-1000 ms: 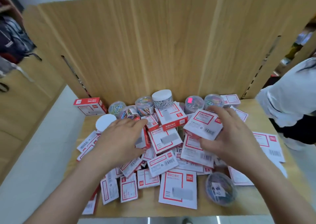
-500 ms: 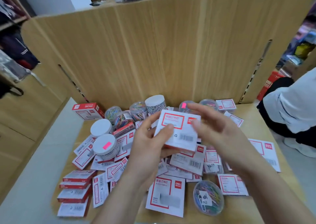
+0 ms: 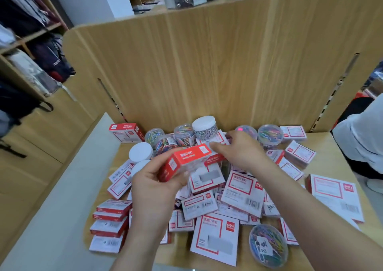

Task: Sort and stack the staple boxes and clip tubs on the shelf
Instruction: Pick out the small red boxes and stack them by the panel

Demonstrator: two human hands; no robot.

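The sorting step is in hand. A red staple box (image 3: 184, 161) is held up over the pile by the left hand (image 3: 153, 185). The fingers and thumb are curled round its near end, and it is tipped so that its red side is seen. The right hand (image 3: 242, 152) is stretched out to a white staple box (image 3: 216, 140) at the back of the pile, just in front of the clip tubs (image 3: 204, 125). Its thumb and fingers are laid on that box, but it cannot be told if the box is truly gripped.

The shelf (image 3: 331, 146) is covered with loose boxes, big and small, lying flat and criss-cross. A small stack (image 3: 112, 219) of boxes is seen at the front left. Most tubs are stood in a row by the wooden back wall (image 3: 207, 63), and one tub (image 3: 268, 243) is seen alone at the front right.

It is judged that only a little of the job is done. Next, the red staple box should be put with boxes of its own size, maybe on the small stack, with the edges lined up so nothing slides. The white staple box must be lifted with care, because a tub with a white lid seems to be right behind it and could be knocked over.
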